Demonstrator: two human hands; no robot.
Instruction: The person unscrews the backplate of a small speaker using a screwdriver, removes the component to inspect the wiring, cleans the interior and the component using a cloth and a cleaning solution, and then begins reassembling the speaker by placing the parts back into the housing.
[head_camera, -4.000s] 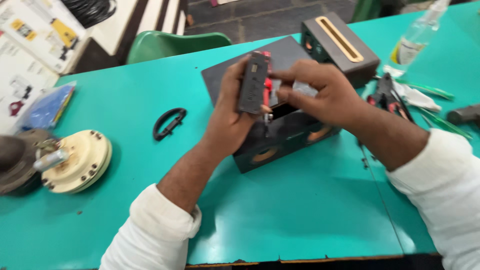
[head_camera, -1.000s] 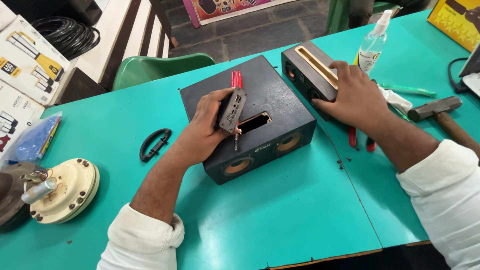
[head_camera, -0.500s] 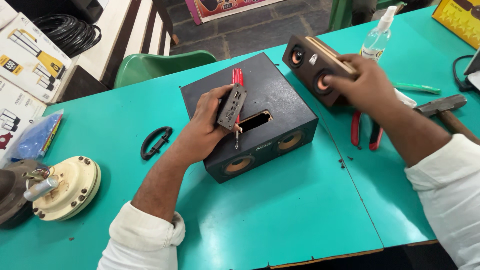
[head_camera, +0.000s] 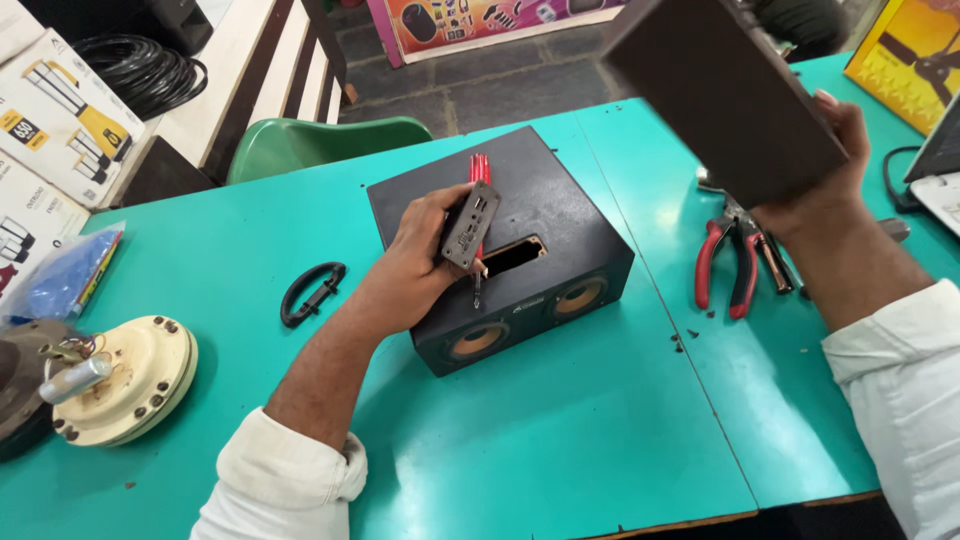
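I am holding a small grey panel (head_camera: 470, 225) in my left hand (head_camera: 425, 262), fingers curled around it and pinching it by its edges, above the top of the black speaker (head_camera: 560, 215). A red-handled screwdriver (head_camera: 478, 175) is sitting behind the panel in the same grip, its tip poking down beside the rectangular slot (head_camera: 515, 256) in the speaker's top. The speaker is sitting near the middle of the tabletop (head_camera: 560, 440), its two round cones facing the near edge. My right hand (head_camera: 835, 175) is gripping a dark box (head_camera: 725, 90) from below, fingers wrapped on its side, and is holding it tilted, high over the far right part of the tabletop. Red pliers (head_camera: 730, 265) are lying under it. A black handle (head_camera: 312, 293) is lying left of the speaker, and a cream motor (head_camera: 125, 380) is sitting by the left edge.
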